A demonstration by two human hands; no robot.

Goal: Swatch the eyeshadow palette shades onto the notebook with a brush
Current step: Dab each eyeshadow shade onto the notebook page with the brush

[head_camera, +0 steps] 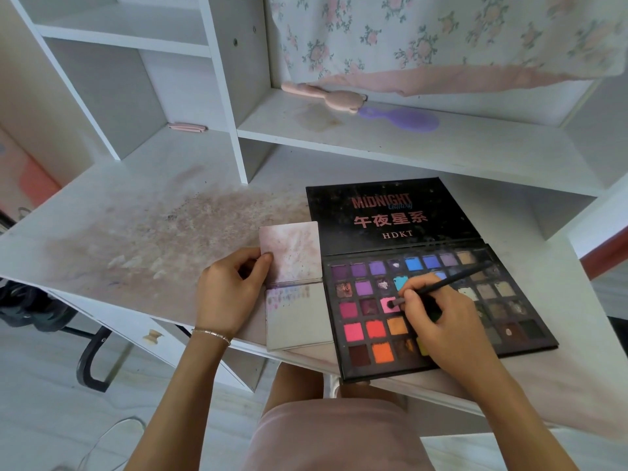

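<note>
Right hand (438,317) pinches brush (441,285), tip loading from pink pan in palette (441,355) at bench (142,212) front edge; left hand (231,290) pinches notebook (295,290) just beside, steadying it.

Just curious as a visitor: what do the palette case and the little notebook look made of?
The eyeshadow palette looks like black printed card with a dull, powder-smudged finish. The notebook seems plain matte paper, stained pink on its upper page, with small colour strokes on the lower one.
</note>
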